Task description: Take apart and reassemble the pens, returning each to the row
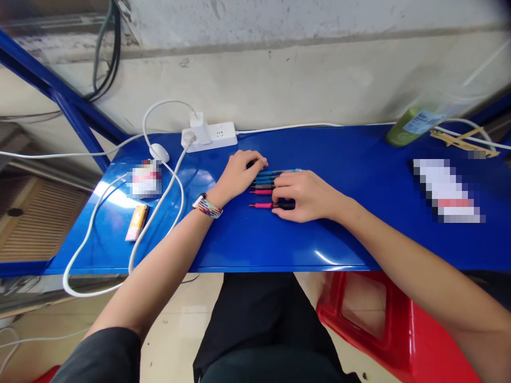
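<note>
Several pens lie side by side on the blue table [255,239], their tips pointing left. The uppermost is a blue pen [275,173]; below it are darker ones and a red-pink pen [261,192]. Apart from that row, nearest me, lies a pink pen [263,205] with a dark barrel. My right hand [307,197] closes over its barrel, with the fingers also covering the right parts of other pens. My left hand [241,173] is curled at the far left end of the row, fingers bent towards the thumb. Something dark shows in that gap, too hidden to name.
A white power strip [223,135] with plugs and looping white cables stands by the wall. To the left are a white mouse-shaped object [159,153] and a small yellow box [137,223]. A green bottle [405,127] leans at the back right. Below is a red stool [431,335].
</note>
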`<state>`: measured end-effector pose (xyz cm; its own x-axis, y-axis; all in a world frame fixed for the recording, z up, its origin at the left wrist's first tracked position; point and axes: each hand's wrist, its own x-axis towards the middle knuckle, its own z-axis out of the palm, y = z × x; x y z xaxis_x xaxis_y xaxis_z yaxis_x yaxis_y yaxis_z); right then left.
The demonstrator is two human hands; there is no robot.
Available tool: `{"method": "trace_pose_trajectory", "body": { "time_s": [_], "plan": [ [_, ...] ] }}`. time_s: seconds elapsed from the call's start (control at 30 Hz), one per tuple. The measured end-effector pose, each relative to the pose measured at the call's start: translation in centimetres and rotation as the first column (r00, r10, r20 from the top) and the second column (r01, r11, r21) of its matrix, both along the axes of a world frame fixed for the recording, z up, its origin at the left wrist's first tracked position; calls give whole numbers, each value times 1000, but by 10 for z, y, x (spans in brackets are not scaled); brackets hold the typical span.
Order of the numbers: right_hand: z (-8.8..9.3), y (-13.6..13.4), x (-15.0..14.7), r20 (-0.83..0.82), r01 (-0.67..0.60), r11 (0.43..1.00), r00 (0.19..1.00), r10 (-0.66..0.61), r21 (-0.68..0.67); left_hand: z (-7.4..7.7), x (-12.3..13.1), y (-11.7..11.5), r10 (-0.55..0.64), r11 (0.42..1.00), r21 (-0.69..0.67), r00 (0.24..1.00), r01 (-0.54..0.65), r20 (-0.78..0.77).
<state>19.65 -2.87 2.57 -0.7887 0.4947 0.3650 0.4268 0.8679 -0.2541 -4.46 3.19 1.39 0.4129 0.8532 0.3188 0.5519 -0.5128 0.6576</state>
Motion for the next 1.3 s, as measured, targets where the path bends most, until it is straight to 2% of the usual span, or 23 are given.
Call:
{"method": "trace_pose_trajectory", "body": {
  "time_s": [0.13,0.27,0.4,0.53,0.67,0.8,0.9,1.07,1.3],
  "plan": [
    [3,-1,1,-24,29,1000,999,-29,3,2,1,-3,3,999,32,993,-7,119],
    [6,2,7,-107,142,990,984,-140,10,9,1,-11,-79,996,61,964,65,253],
    [5,9,13,-223,236,972,947,-229,4,12,2,-17,-126,992,42,956,120,265],
    [2,17,16,-308,268,954,904,-297,-135,11,5,-18,-136,991,52,960,127,244],
    [-1,26,17,-397,315,876,798,-453,-366,10,7,-16,-79,997,44,967,71,243],
    [-2,38,23,-503,187,757,644,-576,-627,9,5,-12,-20,998,58,963,4,269],
    [-2,45,27,-558,89,713,558,-614,-696,8,3,-8,15,997,62,956,-35,292],
    [-1,46,28,-595,32,695,490,-637,-718,6,2,-6,15,997,73,950,-40,313],
    [-5,46,24,-645,-13,722,461,-610,-692,6,1,-5,25,998,53,959,-41,282]
  ]
}}
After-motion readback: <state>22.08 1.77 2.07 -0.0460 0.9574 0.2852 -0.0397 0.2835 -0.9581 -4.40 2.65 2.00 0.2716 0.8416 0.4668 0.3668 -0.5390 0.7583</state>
